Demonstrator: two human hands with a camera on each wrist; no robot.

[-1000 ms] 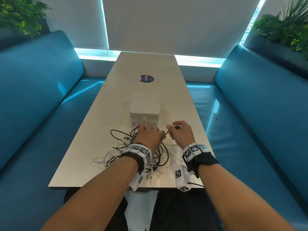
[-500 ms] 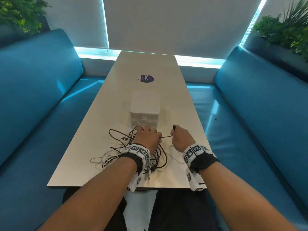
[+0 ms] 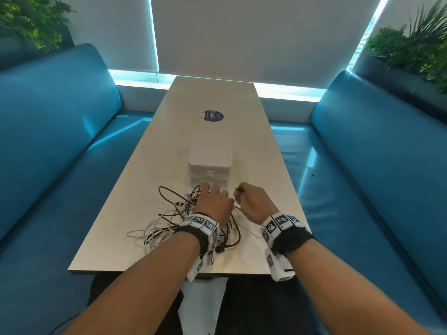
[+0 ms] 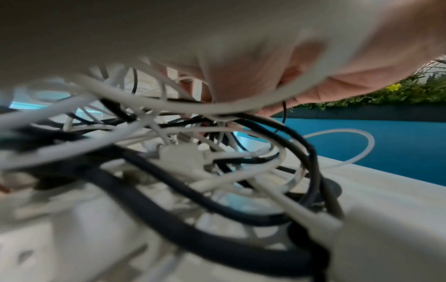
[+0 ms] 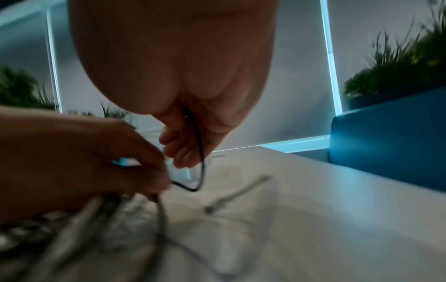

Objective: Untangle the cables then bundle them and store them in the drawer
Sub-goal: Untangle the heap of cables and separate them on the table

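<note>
Untangling is only beginning: right hand (image 3: 254,201) is pinching a thin black cable (image 5: 200,152); left hand (image 3: 214,201) is gripping the tangle (image 3: 169,226) before the closed drawer box (image 3: 210,163).

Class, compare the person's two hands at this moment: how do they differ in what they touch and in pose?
The left hand is sunk in the tangled cable pile, gripping white and black strands; the right hand pinches one thin black cable.
The left hand lies over the pile; the right hand is beside it, clear of the tangle.
Both sit just in front of the white drawer box, each wearing a marker wristband.
</note>
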